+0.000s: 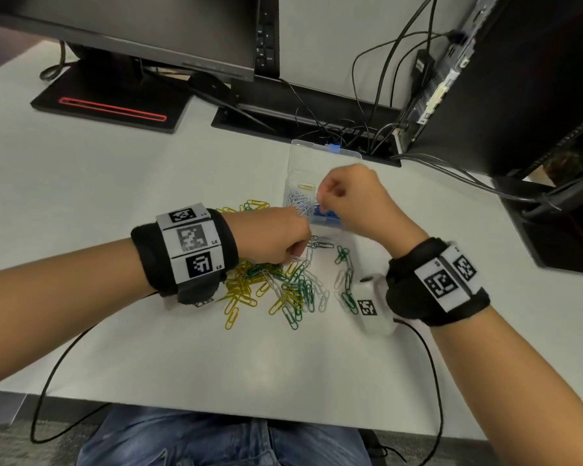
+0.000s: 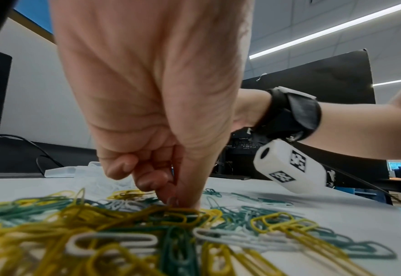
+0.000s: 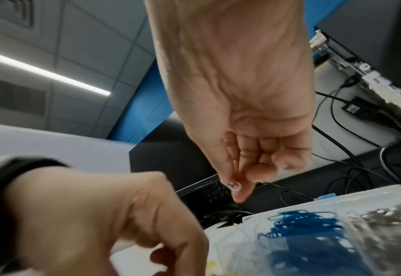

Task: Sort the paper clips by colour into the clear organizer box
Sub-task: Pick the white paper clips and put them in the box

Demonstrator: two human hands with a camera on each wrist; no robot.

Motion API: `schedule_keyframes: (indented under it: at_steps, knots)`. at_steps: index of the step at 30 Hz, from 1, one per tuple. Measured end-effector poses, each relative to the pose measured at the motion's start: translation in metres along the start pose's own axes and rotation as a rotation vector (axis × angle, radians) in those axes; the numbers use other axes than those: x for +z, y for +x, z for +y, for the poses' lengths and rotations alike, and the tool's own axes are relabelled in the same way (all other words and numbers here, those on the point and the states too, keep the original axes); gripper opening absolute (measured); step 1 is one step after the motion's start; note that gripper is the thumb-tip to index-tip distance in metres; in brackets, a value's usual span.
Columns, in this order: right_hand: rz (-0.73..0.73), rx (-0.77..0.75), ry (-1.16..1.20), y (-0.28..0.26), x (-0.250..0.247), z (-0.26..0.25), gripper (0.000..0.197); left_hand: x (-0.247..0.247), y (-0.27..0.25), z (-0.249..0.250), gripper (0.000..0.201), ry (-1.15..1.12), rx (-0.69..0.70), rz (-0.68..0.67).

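Left hand [image 1: 276, 238] pinches into the clips [image 1: 276, 290]; right hand [image 1: 345, 196], pinched over the box [image 1: 327, 153], holds something unclear; next, dropping it by colour.

The loose paper clips [image 1: 276, 287] look smooth and plastic-coated in yellow, green and white. The organizer box [image 1: 323, 153] is clear, glossy plastic. The table [image 1: 115, 163] is smooth, matt white. Both wristbands [image 1: 155, 260] are black cloth.

both hands [image 1: 276, 240] over scattered paper clips [image 1: 276, 287]
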State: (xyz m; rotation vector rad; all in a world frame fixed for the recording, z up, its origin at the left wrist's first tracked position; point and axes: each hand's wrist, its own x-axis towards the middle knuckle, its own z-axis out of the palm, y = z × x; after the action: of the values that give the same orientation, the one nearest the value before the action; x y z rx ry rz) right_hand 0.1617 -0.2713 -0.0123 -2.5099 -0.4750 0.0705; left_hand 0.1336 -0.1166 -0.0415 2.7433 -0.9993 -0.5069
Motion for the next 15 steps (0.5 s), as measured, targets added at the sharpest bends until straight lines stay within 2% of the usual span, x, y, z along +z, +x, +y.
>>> schedule_keyframes:
  at_steps: [2, 5, 9, 12, 15]
  knots:
    - [0.033, 0.030, 0.088, 0.012, 0.000, -0.005, 0.013, 0.000, -0.001, 0.000, 0.015, -0.008, 0.006, -0.009]
    - [0.046, 0.036, 0.017, 0.024, 0.001, -0.006, 0.010, -0.004, -0.004, -0.004, 0.016, -0.059, -0.013, 0.012]
    - [0.061, -0.007, -0.113, 0.015, -0.004, 0.002, 0.013, -0.015, -0.006, -0.015, 0.011, -0.215, -0.040, 0.158]
    - [-0.009, -0.027, -0.180, -0.001, -0.005, 0.010, 0.014, -0.025, 0.000, -0.024, 0.010, -0.279, -0.113, 0.293]
    - [-0.157, -0.031, -0.278, -0.013, 0.001, 0.018, 0.011, -0.035, 0.012, -0.029, 0.011, -0.331, -0.191, 0.387]
